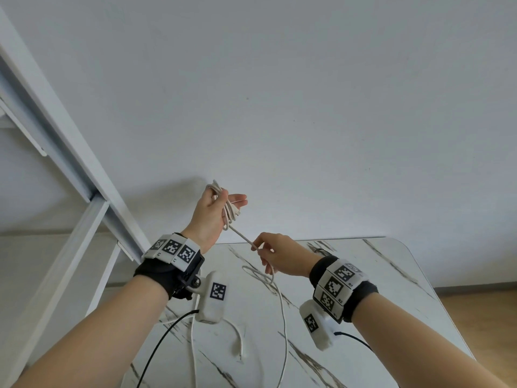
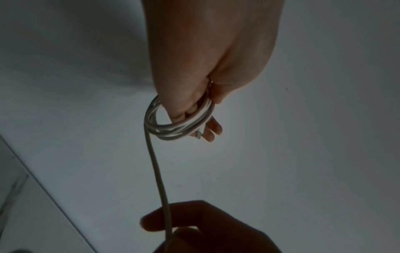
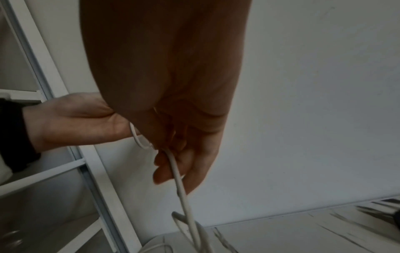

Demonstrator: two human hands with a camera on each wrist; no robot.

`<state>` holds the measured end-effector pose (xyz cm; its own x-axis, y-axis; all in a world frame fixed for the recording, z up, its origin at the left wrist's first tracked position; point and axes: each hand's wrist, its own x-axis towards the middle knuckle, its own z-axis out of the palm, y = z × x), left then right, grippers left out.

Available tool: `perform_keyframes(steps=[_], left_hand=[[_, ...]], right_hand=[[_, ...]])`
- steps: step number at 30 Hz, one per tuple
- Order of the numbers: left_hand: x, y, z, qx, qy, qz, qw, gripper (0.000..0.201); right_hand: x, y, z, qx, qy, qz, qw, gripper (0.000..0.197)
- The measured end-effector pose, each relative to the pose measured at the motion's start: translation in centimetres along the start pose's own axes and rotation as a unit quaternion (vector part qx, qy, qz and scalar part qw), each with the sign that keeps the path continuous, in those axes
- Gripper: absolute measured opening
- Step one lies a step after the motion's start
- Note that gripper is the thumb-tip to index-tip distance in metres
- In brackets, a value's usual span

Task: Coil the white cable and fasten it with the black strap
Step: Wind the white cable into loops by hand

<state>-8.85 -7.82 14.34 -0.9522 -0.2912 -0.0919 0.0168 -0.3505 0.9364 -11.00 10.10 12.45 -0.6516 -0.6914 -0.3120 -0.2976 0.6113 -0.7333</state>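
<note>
White cable (image 1: 228, 212) coiled round left hand (image 1: 207, 217), thumb clamping loops; right hand (image 1: 276, 254) pinches trailing strand.

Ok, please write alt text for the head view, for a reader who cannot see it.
The white cable is looped several times around the raised left hand; the right hand pinches the strand running down from it. The rest trails over a marble-patterned table.

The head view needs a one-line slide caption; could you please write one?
Left hand holds white cable loops while right hand pinches the trailing strand above the marble table.
</note>
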Motion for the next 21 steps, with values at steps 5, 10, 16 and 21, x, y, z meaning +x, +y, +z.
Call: perform_keyframes(steps=[5,10,16,21], left_hand=[[-0.2,0.3,-0.9,0.066,0.002,0.018,0.998,0.008],[-1.1,-0.2,-1.0,0.221,-0.037,-0.015,0.974,0.011],[-1.8,-0.8,-1.6,0.307,-0.114,-0.105,0.939,0.026],[-3.0,-0.5,-1.0,0.314,-0.184,-0.149,0.920,0.030]], right_hand=[[-0.6,-0.3,-0.2,-0.026,-0.019,-0.021,0.999,0.026],[-0.5,-1.5,-0.9,-0.061,0.008,-0.058,0.996,0.027],[-0.6,-2.7,-2.5,-0.120,0.036,-0.108,0.986,0.026],[-0.3,-3.3,-2.9,-0.116,0.028,-0.108,0.987,0.023]])
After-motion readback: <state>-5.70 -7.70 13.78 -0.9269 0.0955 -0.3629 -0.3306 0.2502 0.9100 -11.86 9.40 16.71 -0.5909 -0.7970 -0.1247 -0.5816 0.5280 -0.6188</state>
